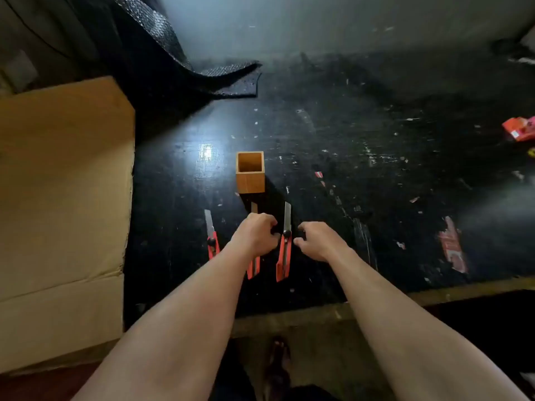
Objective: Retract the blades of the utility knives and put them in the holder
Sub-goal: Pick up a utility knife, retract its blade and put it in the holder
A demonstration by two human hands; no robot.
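A large cardboard box (62, 198) is seen well left of the wooden holder (250, 172), covering that end of the worktop. Black bubble wrap (162, 44) is draped behind and left of the holder, down from a pale wall. The worktop (362, 157) is black, scuffed, flecked with pale scraps; a light glare is noted just left of the holder.

Nearer than the holder, three red utility knives are laid side by side, blades out and aimed away from the person. The left knife (211, 238) lies near and left of the holder, untouched. The middle knife (253, 264) lies straight in front of the holder; it is covered by the left hand (256, 237), fingers curled down over it, though an actual clench cannot be confirmed. The right knife (284, 250) lies just right of it, long blade exposed. The right hand (318, 241) is held just beside that knife, fingers loosely bent, nothing gripped.

A torn red label (452, 247) is stuck to the top well right of the holder. A red packet (519, 128) is noted at the far right edge. The worn front edge (318, 314) of the bench is seen nearest; floor beneath is dark.
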